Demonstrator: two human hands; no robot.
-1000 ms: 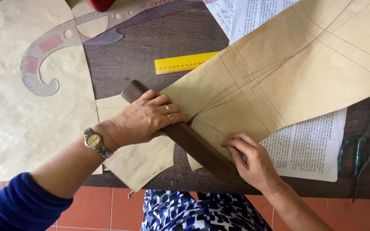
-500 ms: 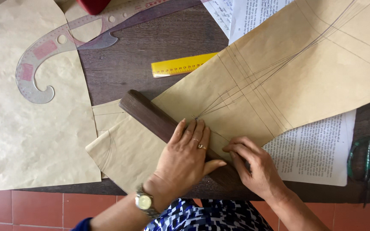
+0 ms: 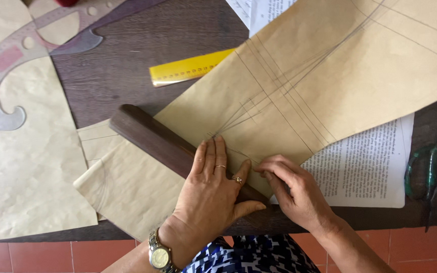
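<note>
**Brown pattern paper pressed under a wooden bar**

The brown pattern paper (image 3: 330,76) lies across a dark wooden table (image 3: 142,45), with thin pencil lines crossing just beyond the fingertips; a dark wooden bar (image 3: 153,139) lies slanted on the paper, running from under the palm out to the far left. The left hand (image 3: 211,194) is flat and open, fingers stretched together, pressing on the bar and the paper; it grasps nothing, and it wears rings and a wristwatch (image 3: 159,253). The right hand (image 3: 294,189) sits just beside it, touching it at the thumb side, fingers curled and pinching the paper edge. Under the right hand lies a printed sheet (image 3: 365,167); well to its right, green-handled scissors (image 3: 428,172). Beyond the left hand is a yellow ruler (image 3: 188,71); far to its left, a clear curve ruler (image 3: 11,71) on another brown sheet (image 3: 21,187). Below the table edge, a red tiled floor (image 3: 41,255) shows.
</note>
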